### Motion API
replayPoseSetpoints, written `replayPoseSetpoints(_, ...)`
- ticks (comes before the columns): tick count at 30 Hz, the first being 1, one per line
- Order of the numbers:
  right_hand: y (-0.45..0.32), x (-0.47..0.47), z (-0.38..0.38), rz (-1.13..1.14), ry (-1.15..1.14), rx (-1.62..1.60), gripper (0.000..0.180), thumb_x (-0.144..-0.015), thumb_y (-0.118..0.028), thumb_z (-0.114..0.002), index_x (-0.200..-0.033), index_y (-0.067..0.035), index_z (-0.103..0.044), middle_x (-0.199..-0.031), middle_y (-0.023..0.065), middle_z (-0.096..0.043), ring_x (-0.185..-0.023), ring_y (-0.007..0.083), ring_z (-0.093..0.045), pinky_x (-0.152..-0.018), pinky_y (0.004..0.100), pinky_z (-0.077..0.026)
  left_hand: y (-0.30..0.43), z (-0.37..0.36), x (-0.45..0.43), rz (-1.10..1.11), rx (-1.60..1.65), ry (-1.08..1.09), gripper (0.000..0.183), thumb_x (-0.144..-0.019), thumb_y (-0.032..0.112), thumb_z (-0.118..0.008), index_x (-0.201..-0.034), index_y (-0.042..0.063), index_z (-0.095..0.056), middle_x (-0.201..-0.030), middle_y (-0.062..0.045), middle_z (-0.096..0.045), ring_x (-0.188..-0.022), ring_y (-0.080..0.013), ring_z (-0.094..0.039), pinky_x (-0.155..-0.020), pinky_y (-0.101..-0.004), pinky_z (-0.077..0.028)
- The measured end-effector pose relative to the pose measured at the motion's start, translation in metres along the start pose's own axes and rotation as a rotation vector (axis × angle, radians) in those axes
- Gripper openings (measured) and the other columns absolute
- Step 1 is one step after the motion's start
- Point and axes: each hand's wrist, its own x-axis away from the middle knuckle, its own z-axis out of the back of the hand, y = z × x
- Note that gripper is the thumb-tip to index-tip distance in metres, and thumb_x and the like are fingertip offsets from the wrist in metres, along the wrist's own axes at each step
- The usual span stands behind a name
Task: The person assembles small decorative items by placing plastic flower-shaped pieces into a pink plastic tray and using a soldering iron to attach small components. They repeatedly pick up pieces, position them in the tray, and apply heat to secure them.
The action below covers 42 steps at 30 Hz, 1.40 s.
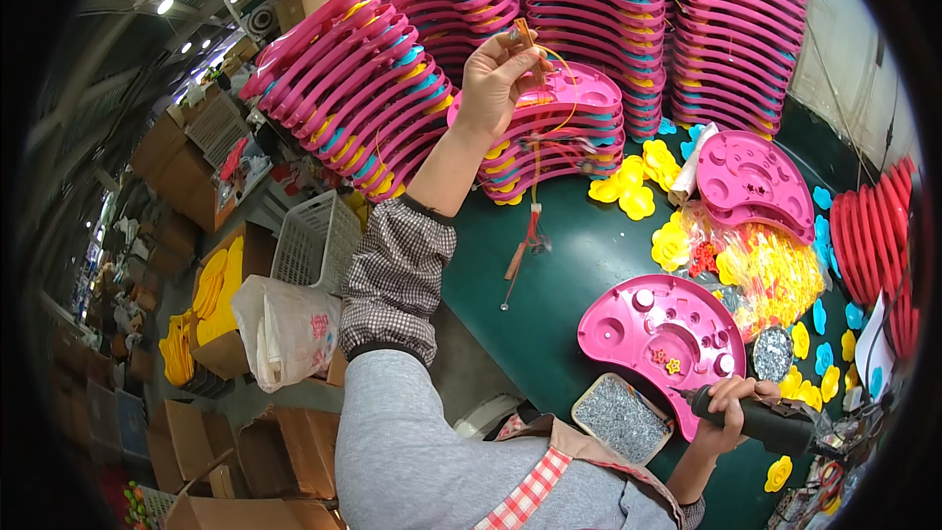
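Observation:
My left hand [494, 77] is raised over a stack of pink plastic toy shells, pinching a small orange-brown circuit board [531, 51] between thumb and fingers. A yellow wire curves from the board, and a bundle of wires [533, 224] with a white connector hangs below. At the lower right my right hand [725, 412] is wrapped around a black electric screwdriver [765, 419], its tip over the edge of a curved pink plastic shell [614, 309]. That shell lies on the green table with small star-shaped pieces [666, 361] in it. Another pink shell [754, 177] lies farther back.
Tall stacks of pink shells [596, 22] line the back. A tray of screws [622, 416] and a dish of metal parts [773, 355] flank the near shell. Yellow flower-shaped pieces [634, 188], bagged small parts [780, 272] and red plastic parts [872, 235] stand right; a white basket [313, 235] stands left.

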Motion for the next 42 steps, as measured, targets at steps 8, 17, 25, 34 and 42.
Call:
replayPoseSetpoints(8,0.002,0.004,-0.004,-0.003,0.076,0.053,0.046,-0.086,0.001,-0.059,-0.129,-0.002,-0.043,-0.068,0.0062,-0.050,-0.056,0.0163,-0.050,-0.062,0.0342,-0.050,-0.007,-0.005,-0.009,0.049,0.010,-0.287,0.039,-0.105,0.007,-0.062,-0.143,0.013,-0.061,-0.098,-0.001,-0.067,-0.066,-0.0039,-0.050,-0.058,-0.0186,-0.041)
replayPoseSetpoints(17,0.002,0.003,-0.005,-0.035,0.048,0.081,0.046,-0.088,0.000,-0.061,-0.130,-0.004,-0.044,-0.069,0.0074,-0.053,-0.056,0.0170,-0.051,-0.064,0.0331,-0.051,-0.038,-0.028,0.008,0.250,-1.024,-0.563,0.083,-0.079,0.017,-0.090,-0.151,0.000,-0.052,-0.085,0.005,-0.048,-0.078,-0.0053,-0.050,-0.070,-0.0238,-0.044)
replayPoseSetpoints(25,-0.003,0.002,0.002,-0.064,0.016,0.106,0.044,-0.088,0.000,-0.060,-0.129,-0.005,-0.044,-0.069,0.0073,-0.052,-0.055,0.0169,-0.050,-0.064,0.0322,-0.051,-0.040,-0.047,0.002,0.378,-0.678,-0.366,0.031,-0.110,0.012,-0.052,-0.138,0.004,-0.062,-0.070,0.005,-0.052,-0.057,-0.0014,-0.048,-0.048,-0.0183,-0.038)
replayPoseSetpoints(34,0.002,0.002,0.001,-0.023,0.030,0.127,0.044,-0.087,-0.002,-0.063,-0.127,-0.004,-0.045,-0.067,0.0069,-0.052,-0.054,0.0169,-0.051,-0.061,0.0335,-0.050,-0.020,-0.018,0.029,0.419,-0.124,-0.137,0.038,-0.114,0.022,-0.049,-0.144,0.000,-0.057,-0.077,0.005,-0.050,-0.057,-0.0018,-0.036,-0.047,-0.0165,-0.028)
replayPoseSetpoints(42,-0.010,0.002,0.005,-0.037,0.041,0.190,0.046,-0.088,-0.001,-0.062,-0.129,-0.006,-0.043,-0.069,0.0064,-0.054,-0.057,0.0175,-0.053,-0.066,0.0369,-0.052,-0.039,-0.068,0.082,0.316,-0.441,-0.407,0.035,-0.111,0.019,-0.053,-0.134,-0.006,-0.066,-0.088,0.000,-0.053,-0.078,-0.0071,-0.049,-0.067,-0.0240,-0.043)
